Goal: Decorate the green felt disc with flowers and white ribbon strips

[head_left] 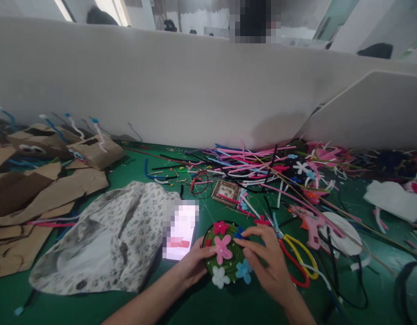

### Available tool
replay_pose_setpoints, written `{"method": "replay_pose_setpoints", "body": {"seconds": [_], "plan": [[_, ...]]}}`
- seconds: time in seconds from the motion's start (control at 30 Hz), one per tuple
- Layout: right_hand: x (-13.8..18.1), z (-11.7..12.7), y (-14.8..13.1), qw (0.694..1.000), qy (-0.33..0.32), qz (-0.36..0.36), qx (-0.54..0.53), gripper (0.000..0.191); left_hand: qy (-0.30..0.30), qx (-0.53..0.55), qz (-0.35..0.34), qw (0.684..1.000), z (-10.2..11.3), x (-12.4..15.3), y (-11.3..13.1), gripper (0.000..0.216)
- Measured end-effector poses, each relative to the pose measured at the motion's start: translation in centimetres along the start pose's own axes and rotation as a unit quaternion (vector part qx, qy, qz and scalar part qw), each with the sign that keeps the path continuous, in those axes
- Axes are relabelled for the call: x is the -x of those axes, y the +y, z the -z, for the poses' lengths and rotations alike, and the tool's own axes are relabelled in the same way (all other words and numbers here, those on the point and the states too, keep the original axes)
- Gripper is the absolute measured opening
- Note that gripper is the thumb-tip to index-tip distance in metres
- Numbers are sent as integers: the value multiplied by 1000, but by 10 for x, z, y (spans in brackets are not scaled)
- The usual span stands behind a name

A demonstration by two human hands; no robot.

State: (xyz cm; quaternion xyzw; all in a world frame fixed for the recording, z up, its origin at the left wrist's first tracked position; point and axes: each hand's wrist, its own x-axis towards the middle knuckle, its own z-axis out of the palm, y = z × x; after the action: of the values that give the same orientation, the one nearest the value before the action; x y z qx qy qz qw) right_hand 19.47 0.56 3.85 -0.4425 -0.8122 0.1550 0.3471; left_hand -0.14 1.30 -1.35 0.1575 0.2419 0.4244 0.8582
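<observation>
Disc (pixel 234 253) of coiled green strands bearing flowers (pixel 222 249), just right of a lit phone (pixel 181 230), clamped at its left edge between left hand's (pixel 194 262) thumb and fingers, with right hand (pixel 268 257) at the far-right dark blue flower (pixel 240 233), pinched or merely touched, impossible to tell.

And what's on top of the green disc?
Red flower, pink flower, white flower, light-blue flower, and a dark-blue piece partly covered by the right hand. What lies beneath is hidden.
</observation>
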Motion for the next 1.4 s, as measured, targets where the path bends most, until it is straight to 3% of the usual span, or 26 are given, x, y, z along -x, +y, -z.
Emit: {"method": "replay_pose_setpoints", "body": {"seconds": [0.37, 0.7, 0.93, 1.07, 1.27, 1.4], "plan": [[2, -1, -3, 997, -41, -30, -62, 30, 21, 3, -7, 1000, 3, 0, -3, 43], [9, -5, -2, 996, -26, -44, -68, 32, 7, -5, -8, 1000, 4, -1, -2, 47], [16, 0, 7, 992, 70, -83, -66, 32, -4, -15, -7, 1000, 6, 0, -4, 44], [28, -1, 6, 998, 32, -45, 10, 31, -13, -60, -4, 998, 4, 1, -3, 45], [40, 3, -1, 984, 162, -42, 64, 24, -29, -129, -19, 991, 4, 3, -7, 48], [37, 1, -8, 981, 159, 1, 110, 19, -48, -154, -10, 987, 4, 5, -12, 49]]}}
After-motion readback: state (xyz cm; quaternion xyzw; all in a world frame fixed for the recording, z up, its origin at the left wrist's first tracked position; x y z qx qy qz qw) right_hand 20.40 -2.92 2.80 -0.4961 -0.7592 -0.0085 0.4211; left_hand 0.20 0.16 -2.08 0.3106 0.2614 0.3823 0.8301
